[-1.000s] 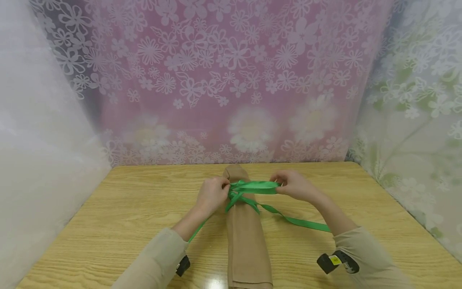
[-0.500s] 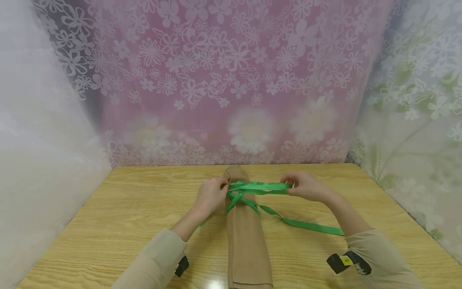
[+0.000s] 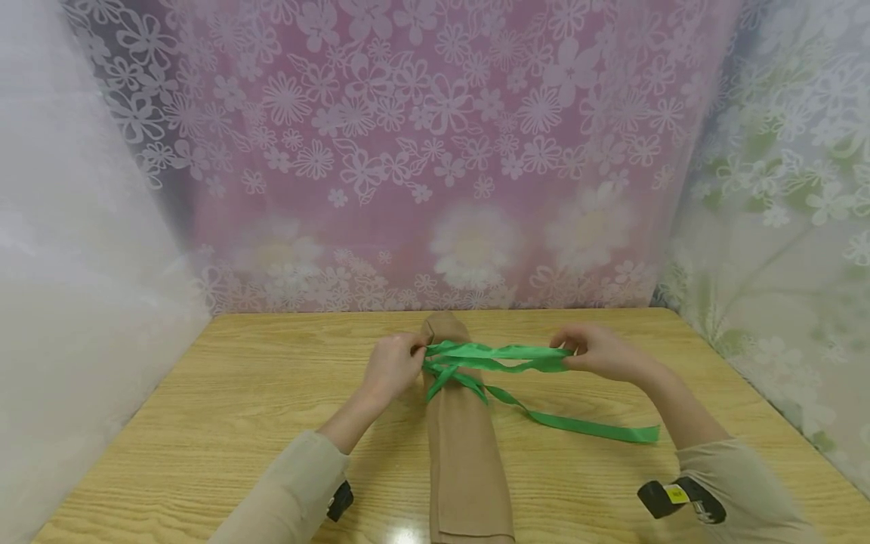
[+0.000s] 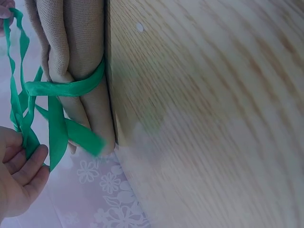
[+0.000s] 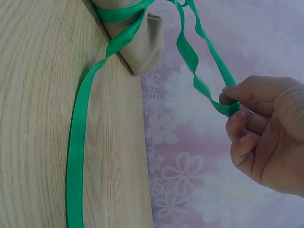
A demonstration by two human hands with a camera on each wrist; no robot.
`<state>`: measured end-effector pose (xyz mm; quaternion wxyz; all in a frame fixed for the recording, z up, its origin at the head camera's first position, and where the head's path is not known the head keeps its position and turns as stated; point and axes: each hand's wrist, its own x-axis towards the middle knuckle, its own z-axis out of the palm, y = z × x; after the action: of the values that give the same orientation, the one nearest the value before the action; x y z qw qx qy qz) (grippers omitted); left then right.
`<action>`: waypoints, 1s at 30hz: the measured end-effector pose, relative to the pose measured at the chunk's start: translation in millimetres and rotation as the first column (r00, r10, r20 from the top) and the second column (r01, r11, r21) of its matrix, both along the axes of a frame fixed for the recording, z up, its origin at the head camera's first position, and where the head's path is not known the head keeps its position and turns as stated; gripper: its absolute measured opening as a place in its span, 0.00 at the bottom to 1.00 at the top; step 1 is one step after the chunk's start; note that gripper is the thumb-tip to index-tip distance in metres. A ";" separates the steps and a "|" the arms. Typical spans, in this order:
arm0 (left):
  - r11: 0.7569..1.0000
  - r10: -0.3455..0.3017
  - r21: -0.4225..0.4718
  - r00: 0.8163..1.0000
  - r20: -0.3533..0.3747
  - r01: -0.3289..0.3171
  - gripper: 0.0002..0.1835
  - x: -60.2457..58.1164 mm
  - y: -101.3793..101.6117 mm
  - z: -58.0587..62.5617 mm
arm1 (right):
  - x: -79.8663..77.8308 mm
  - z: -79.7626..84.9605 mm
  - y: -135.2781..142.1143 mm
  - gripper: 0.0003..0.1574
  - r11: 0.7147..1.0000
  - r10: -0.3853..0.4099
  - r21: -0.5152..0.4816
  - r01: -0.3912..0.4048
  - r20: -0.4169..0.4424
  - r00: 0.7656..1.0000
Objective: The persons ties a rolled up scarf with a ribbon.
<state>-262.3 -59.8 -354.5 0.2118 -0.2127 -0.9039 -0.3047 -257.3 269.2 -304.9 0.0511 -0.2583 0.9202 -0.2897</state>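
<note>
A rolled brown cloth lies lengthwise on the table, with green ribbon wound and crossed around its far part. At the roll's left side, my left hand pinches the ribbon between thumb and fingers. My right hand holds the far end of a long ribbon loop, stretched to the right above the roll. In the right wrist view, the loop bends around the fingertips. One loose ribbon tail trails right over the table. A short tail hangs by my left hand in the left wrist view.
The wood-grain table extends on both sides of the roll. Behind it hangs a pink flowered curtain, with pale sheets at left and right. Both sleeves carry a black wrist camera.
My right hand has moved to the right, drawing the ribbon loop longer and spreading its two strands. The left hand has shifted slightly left. The roll stays in place.
</note>
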 end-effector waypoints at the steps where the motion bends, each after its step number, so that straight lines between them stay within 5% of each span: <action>1: 1.000 0.005 -0.004 1.000 0.000 -0.005 0.06 -0.2 -0.2 0.1 | 0.2 0.0 2.4 0.17 1.000 -0.003 -0.007 0.003 0.010 1.000; 14: 1.000 -0.016 -0.016 1.000 -0.018 0.016 0.05 -1.6 -1.4 -0.2 | 2.5 7.0 30.7 0.24 0.997 -0.067 -0.036 0.071 0.109 0.992; 21: 0.998 -0.029 -0.056 1.000 -0.002 0.029 0.07 -1.1 -5.0 0.8 | 2.8 7.5 43.3 0.24 0.995 -0.093 -0.037 0.097 0.084 0.992; 30: 0.979 0.048 -0.202 0.997 0.057 -0.036 0.07 -0.6 -23.4 6.0 | 0.8 4.3 51.7 0.20 0.993 -0.110 -0.027 0.111 0.013 0.994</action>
<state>-262.9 -83.2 -348.6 0.1677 -0.2043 -0.9405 -0.2136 -256.5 320.8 -300.6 0.0365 -0.2060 0.9286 -0.3063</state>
